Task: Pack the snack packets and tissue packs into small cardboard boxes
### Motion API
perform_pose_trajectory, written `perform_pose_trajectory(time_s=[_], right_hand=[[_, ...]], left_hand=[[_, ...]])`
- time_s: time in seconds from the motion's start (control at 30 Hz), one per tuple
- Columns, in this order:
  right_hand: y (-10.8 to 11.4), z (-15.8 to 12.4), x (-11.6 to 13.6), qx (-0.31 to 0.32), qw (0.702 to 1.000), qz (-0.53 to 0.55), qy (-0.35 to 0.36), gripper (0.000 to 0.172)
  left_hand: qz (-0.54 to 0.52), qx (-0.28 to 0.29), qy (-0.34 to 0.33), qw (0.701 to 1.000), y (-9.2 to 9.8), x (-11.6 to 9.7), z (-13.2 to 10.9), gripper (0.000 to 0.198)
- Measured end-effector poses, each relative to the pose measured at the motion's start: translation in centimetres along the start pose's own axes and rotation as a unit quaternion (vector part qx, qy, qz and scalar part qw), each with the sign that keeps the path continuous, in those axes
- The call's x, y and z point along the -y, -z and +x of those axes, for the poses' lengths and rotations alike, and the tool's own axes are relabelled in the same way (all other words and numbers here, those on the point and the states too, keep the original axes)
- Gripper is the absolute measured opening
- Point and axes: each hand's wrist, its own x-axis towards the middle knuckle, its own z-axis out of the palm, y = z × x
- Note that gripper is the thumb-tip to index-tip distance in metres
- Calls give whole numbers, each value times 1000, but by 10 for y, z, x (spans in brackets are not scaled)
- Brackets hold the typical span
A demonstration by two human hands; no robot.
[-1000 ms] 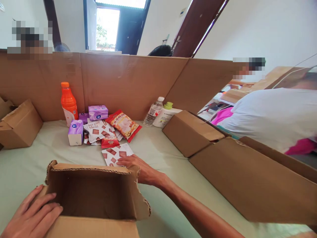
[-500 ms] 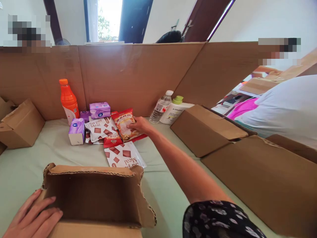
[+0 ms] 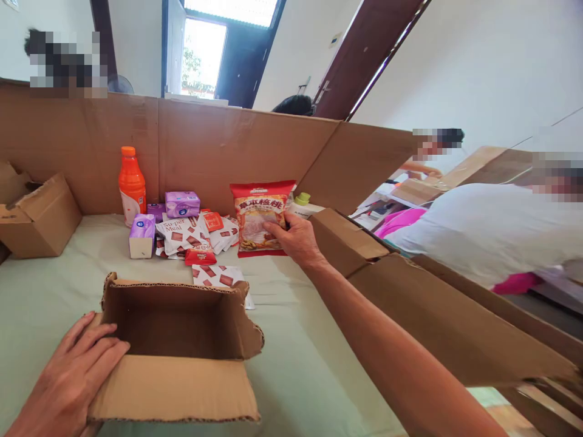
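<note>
Raised above the cloth, a red snack packet [image 3: 252, 212] with a walnut picture is pinched at its right edge by my right hand [image 3: 300, 240]. My left hand [image 3: 86, 364] grips the left edge of an open cardboard box [image 3: 182, 388], fingers curled over its rim and thumb out of sight. The box's dark inside shows nothing in it. Behind it lie white Su-per Meal packets [image 3: 184, 233], one of them [image 3: 218, 276] close to its far rim. A small red packet [image 3: 200, 255] rests against the pile. Purple tissue packs [image 3: 142, 233] stand beside it.
An orange bottle [image 3: 132, 188] stands by the tall cardboard wall [image 3: 246, 142]. A bottle with a green cap [image 3: 302, 198] is partly hidden behind my right hand. More cardboard boxes stand left [image 3: 50, 218] and right [image 3: 410, 303]. Other people are beyond the wall.
My right hand has lifted the red packet off the pile and brought it right, upright. The view has shifted. My left hand stays on the box.
</note>
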Motion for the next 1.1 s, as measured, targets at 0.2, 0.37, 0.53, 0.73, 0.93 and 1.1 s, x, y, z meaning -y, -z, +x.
perform_pose_trajectory(time_s=[0.2, 0.37, 0.53, 0.73, 0.93, 1.1], right_hand=[[2, -34, 61, -126, 977, 117, 123, 25], [23, -102, 127, -71, 947, 190, 249, 19], [21, -142, 145, 163, 873, -102, 449, 29], [-26, -139, 145, 419, 740, -289, 440, 20], [-60, -130, 164, 570, 647, -284, 420, 27], [-40, -126, 161, 605, 673, -172, 389, 41]], left_hand=[[-5, 21, 26, 999, 1, -9, 8, 36], [-16, 12, 48, 999, 0, -14, 10, 33], [-39, -26, 78, 996, -1, -16, 7, 35], [-59, -62, 87, 992, 2, -17, 3, 28], [24, 23, 37, 999, 30, -17, 15, 63], [106, 162, -82, 978, 30, 0, 17, 88]])
